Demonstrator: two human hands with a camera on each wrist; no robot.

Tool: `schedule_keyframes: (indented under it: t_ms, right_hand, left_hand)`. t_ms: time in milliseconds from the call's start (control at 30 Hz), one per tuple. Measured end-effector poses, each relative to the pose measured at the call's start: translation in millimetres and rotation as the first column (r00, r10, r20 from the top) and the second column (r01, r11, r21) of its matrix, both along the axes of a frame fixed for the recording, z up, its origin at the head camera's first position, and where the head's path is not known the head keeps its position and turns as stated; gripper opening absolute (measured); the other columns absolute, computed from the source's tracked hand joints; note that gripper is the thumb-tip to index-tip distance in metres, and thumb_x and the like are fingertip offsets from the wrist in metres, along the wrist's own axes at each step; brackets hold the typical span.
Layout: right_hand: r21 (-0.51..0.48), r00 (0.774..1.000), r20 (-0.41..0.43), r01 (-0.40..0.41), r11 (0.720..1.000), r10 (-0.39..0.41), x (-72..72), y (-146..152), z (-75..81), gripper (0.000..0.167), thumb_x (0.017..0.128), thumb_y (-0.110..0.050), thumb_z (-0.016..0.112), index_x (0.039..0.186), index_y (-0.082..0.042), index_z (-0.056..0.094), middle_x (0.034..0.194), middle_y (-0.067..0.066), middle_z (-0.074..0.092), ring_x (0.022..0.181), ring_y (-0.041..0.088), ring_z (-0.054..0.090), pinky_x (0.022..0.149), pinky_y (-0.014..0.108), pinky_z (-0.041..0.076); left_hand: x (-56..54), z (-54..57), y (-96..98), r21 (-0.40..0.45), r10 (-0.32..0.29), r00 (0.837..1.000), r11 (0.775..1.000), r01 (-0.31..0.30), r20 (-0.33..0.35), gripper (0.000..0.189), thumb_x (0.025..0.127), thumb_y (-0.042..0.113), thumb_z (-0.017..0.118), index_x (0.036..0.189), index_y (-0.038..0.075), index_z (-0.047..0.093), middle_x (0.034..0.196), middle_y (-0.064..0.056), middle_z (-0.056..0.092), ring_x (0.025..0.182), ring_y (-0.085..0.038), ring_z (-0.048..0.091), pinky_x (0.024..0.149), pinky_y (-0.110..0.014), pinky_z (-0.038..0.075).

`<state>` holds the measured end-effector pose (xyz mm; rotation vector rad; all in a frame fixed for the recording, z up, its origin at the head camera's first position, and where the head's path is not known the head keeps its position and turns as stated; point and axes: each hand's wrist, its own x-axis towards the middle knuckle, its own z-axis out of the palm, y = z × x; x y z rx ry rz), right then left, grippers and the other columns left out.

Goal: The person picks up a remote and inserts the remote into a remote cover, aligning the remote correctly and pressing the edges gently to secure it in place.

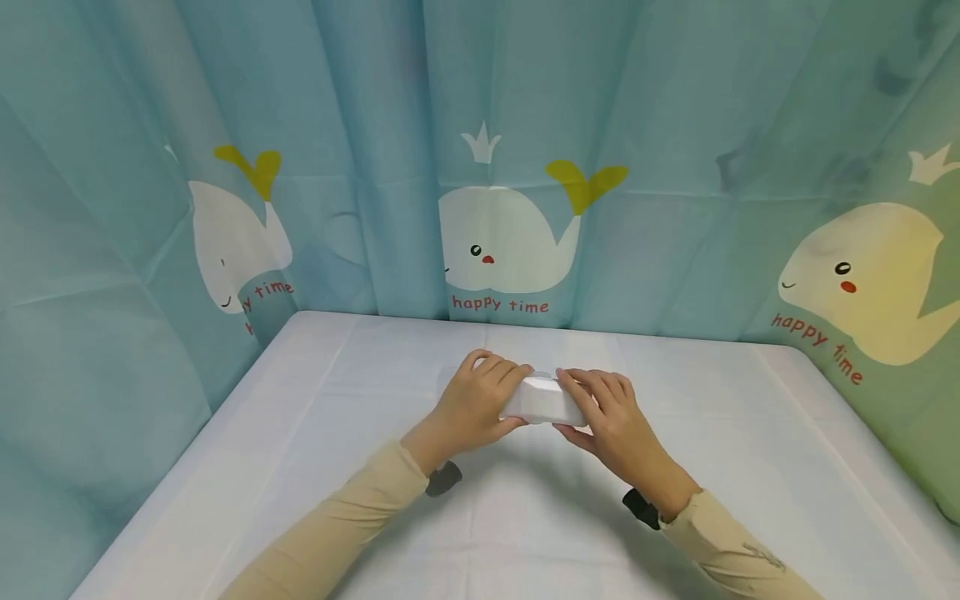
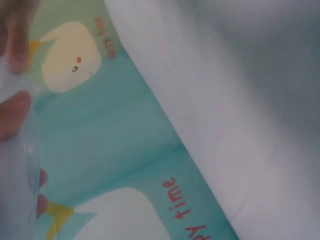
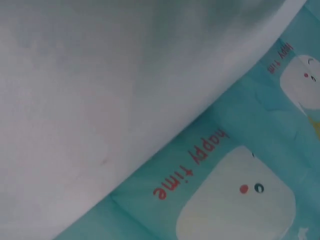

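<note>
A small white pack [image 1: 546, 399] with a shiny, see-through plastic surface is held up between both hands above the table. My left hand [image 1: 477, 403] grips its left end, fingers over the top and thumb at the lower edge. At the right end my right hand [image 1: 611, 418] holds it the same way, thumb beneath. In the left wrist view the pack [image 2: 19, 165] shows at the left edge as clear, wrinkled plastic, with fingertips [image 2: 14, 114] against it. The right wrist view shows neither hand nor pack. What the pack contains cannot be made out.
A table with a white cloth [image 1: 360, 367] lies under the hands. Behind it and at both sides hangs a blue-green curtain [image 1: 390, 167] printed with white whales. Dark wrist-worn devices [image 1: 642, 508] sit beneath the wrists.
</note>
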<state>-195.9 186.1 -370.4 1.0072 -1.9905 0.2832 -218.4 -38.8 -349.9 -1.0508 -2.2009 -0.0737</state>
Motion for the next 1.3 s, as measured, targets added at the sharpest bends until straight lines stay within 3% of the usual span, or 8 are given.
schedule_keyframes:
  t_ms: [133, 233, 400, 533, 767, 1067, 1167, 1300]
  right_hand:
    - [0.006, 0.998, 0.068, -0.008, 1.0, 0.007, 2.2, 2.2, 6.8, 0.064, 0.068, -0.018, 0.083, 0.122, 0.003, 0.056, 0.106, 0.015, 0.058, 0.094, 0.03, 0.054, 0.082, 0.044, 0.04]
    - [-0.003, 0.993, 0.102, -0.055, 0.998, 0.055, 2.0, 1.8, 10.7, 0.075, 0.052, -0.007, 0.088, 0.12, 0.003, 0.057, 0.103, 0.013, 0.058, 0.095, 0.028, 0.055, 0.084, 0.042, 0.039]
    - [-0.005, 0.986, 0.124, -0.113, 0.994, 0.112, -2.0, 0.6, 14.1, 0.073, 0.054, -0.006, 0.088, 0.12, 0.002, 0.058, 0.105, 0.011, 0.059, 0.096, 0.027, 0.054, 0.086, 0.042, 0.038]
    - [0.033, 0.989, 0.11, -0.101, 0.994, 0.097, -5.5, 1.4, 11.8, 0.06, 0.067, -0.016, 0.084, 0.119, 0.0, 0.059, 0.106, 0.012, 0.06, 0.095, 0.027, 0.055, 0.085, 0.043, 0.039]
    - [0.102, 0.998, 0.06, -0.042, 0.994, 0.035, -1.1, 1.7, 4.9, 0.06, 0.067, -0.016, 0.083, 0.12, -0.002, 0.059, 0.108, 0.011, 0.062, 0.097, 0.028, 0.053, 0.082, 0.044, 0.037]
    - [0.078, 0.996, 0.031, -0.082, 0.994, 0.08, -1.5, 1.1, 1.1, 0.041, 0.092, -0.031, 0.058, 0.119, 0.001, 0.061, 0.107, 0.012, 0.063, 0.093, 0.027, 0.052, 0.081, 0.041, 0.038]
    - [0.071, 0.998, 0.014, -0.067, 0.995, 0.066, -2.1, 0.4, 0.2, 0.042, 0.086, -0.024, 0.069, 0.118, 0.002, 0.061, 0.105, 0.013, 0.062, 0.092, 0.027, 0.052, 0.079, 0.042, 0.039]
    - [-0.011, 1.0, 0.03, 0.005, 1.0, -0.004, -2.4, -2.8, 2.1, 0.06, 0.062, -0.01, 0.085, 0.116, 0.003, 0.06, 0.102, 0.015, 0.06, 0.091, 0.031, 0.051, 0.078, 0.045, 0.038]
  left_hand:
    - [3.3, -1.4, -2.4, 0.006, 0.011, 1.0, 1.0, -0.011, 0.022, 0.061, 0.069, 0.048, 0.078, 0.116, 0.012, 0.061, 0.104, 0.003, 0.068, 0.096, -0.014, 0.061, 0.093, -0.036, 0.044]
    - [3.0, -1.2, -3.7, -0.007, -0.039, 0.998, 0.999, 0.039, 0.055, 0.062, 0.071, 0.046, 0.078, 0.118, 0.012, 0.059, 0.106, 0.004, 0.068, 0.099, -0.014, 0.059, 0.097, -0.037, 0.041]
    - [0.6, 1.8, -4.5, -0.022, -0.12, 0.983, 0.992, 0.124, 0.141, 0.063, 0.074, 0.042, 0.077, 0.124, 0.01, 0.055, 0.111, 0.002, 0.066, 0.104, -0.015, 0.056, 0.101, -0.039, 0.038]
    - [0.0, 5.9, -6.8, 0.019, -0.119, 0.97, 0.993, 0.118, 0.213, 0.063, 0.077, 0.045, 0.073, 0.128, 0.012, 0.054, 0.113, 0.004, 0.064, 0.106, -0.015, 0.055, 0.103, -0.041, 0.036]
    - [-3.2, 11.0, -6.5, 0.239, -0.064, 0.984, 0.971, 0.023, 0.165, 0.011, 0.082, 0.029, 0.072, 0.083, 0.018, 0.072, 0.084, 0.006, 0.066, 0.087, -0.014, 0.058, 0.091, -0.036, 0.045]
    - [-5.5, 0.0, 3.6, 0.379, -0.177, 0.976, 0.918, 0.118, 0.125, 0.009, 0.08, 0.014, 0.074, 0.073, 0.01, 0.07, 0.076, 0.001, 0.063, 0.077, -0.015, 0.055, 0.082, -0.033, 0.047]
    - [-4.5, -0.8, 5.8, 0.401, -0.157, 0.982, 0.911, 0.102, 0.107, 0.008, 0.08, 0.016, 0.074, 0.075, 0.011, 0.07, 0.078, 0.001, 0.064, 0.08, -0.015, 0.056, 0.082, -0.034, 0.047]
    - [-2.5, -2.8, 7.6, 0.431, -0.026, 0.999, 0.902, 0.003, 0.047, 0.013, 0.08, 0.022, 0.074, 0.087, 0.013, 0.069, 0.089, -0.001, 0.063, 0.087, -0.019, 0.055, 0.085, -0.037, 0.045]
